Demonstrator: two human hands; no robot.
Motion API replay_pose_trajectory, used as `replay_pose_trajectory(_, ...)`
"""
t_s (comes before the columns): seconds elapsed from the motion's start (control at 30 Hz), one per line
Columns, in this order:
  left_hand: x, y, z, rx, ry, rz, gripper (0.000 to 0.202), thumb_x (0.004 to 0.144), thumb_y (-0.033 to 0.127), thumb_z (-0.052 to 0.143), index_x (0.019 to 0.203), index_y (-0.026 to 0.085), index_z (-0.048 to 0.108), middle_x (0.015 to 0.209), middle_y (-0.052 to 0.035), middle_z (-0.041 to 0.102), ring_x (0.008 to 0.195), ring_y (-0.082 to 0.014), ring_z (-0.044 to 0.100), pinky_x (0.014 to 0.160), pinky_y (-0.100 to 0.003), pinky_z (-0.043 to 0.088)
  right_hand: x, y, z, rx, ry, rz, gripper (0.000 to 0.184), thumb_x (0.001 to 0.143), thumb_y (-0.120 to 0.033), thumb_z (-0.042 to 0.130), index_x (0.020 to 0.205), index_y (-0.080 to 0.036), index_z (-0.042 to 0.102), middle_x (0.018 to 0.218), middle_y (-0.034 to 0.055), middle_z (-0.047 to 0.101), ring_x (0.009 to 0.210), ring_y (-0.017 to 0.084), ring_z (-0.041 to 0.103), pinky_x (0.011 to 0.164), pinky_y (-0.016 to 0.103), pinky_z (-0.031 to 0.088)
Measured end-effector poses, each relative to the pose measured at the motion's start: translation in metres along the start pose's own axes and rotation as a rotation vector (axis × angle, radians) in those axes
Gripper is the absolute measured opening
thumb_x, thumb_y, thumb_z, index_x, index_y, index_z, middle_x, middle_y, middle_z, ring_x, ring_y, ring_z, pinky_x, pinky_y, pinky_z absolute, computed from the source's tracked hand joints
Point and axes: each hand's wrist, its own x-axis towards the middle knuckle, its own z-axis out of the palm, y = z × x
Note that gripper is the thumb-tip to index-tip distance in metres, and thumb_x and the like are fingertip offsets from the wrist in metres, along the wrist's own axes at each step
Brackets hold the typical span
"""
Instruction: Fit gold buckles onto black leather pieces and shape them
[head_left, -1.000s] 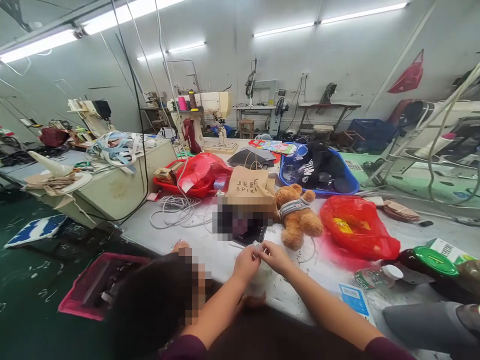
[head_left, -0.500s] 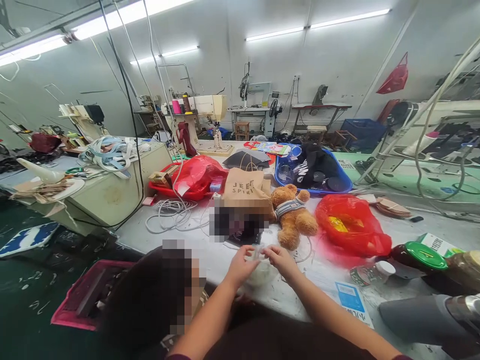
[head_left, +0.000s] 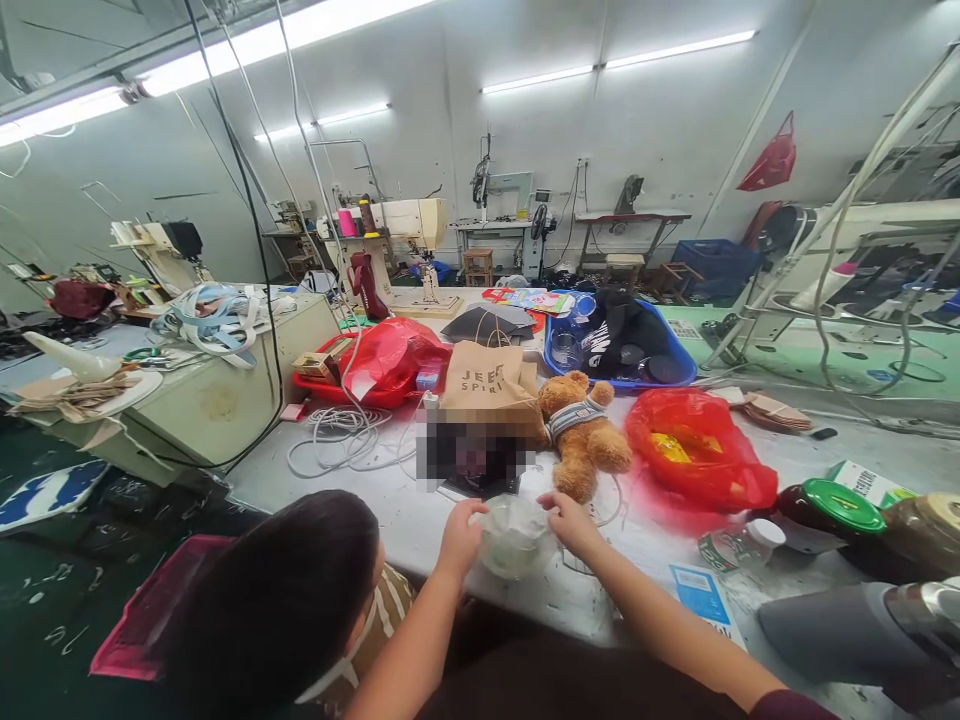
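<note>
A translucent, rounded plastic bag (head_left: 517, 540) sits on the white table edge in front of me; its pale contents are too blurred to name. My left hand (head_left: 461, 538) pinches the left side of its rim between thumb and fingers. On the opposite side, my right hand (head_left: 568, 522) has its fingertips closed on the upper right edge. The mouth of the bag is spread between both hands. Just beyond lies a dark, partly blurred flat thing (head_left: 472, 465), and a brown teddy bear (head_left: 589, 440) sits behind my right hand.
Another person (head_left: 277, 600) is close at my left. A brown paper bag (head_left: 487, 375) stands ahead, near a blue basket (head_left: 675, 345) and a red plastic bag (head_left: 701, 450). Right of me are a clear bottle (head_left: 739, 543), a green-lidded jar (head_left: 844, 505) and a grey tumbler (head_left: 825, 620).
My hands have moved apart from their meeting point above the bag, one to each side. The bag's top is now spread wider. The view has shifted slightly.
</note>
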Motion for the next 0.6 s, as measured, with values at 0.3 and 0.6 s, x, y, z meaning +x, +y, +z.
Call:
replay_pose_trajectory(0.3, 0.000, -0.004, 0.001, 0.284, -0.004, 0.066, 0.008, 0.078, 0.014, 0.064, 0.071, 0.013, 0.061, 0.103, -0.0050, 0.062, 0.104, -0.0209, 0.052, 0.095, -0.044, 0.038, -0.011, -0.006, 0.000, -0.432, -0.079, -0.149, 0.016, 0.088, -0.030, 0.057, 0.093, -0.015, 0.061, 0.105, 0.0052, 0.061, 0.097, 0.019, 0.057, 0.086, 0.041, 0.046)
replay_pose_trajectory(0.6, 0.001, -0.015, 0.006, 0.163, 0.139, -0.011, 0.005, 0.077, 0.010, 0.064, 0.073, 0.012, 0.062, 0.106, -0.0050, 0.062, 0.105, -0.0204, 0.054, 0.095, -0.044, 0.041, -0.006, -0.016, 0.013, -0.384, -0.236, -0.295, 0.019, 0.090, -0.028, 0.054, 0.103, -0.015, 0.060, 0.114, 0.0065, 0.059, 0.102, 0.020, 0.057, 0.087, 0.041, 0.048)
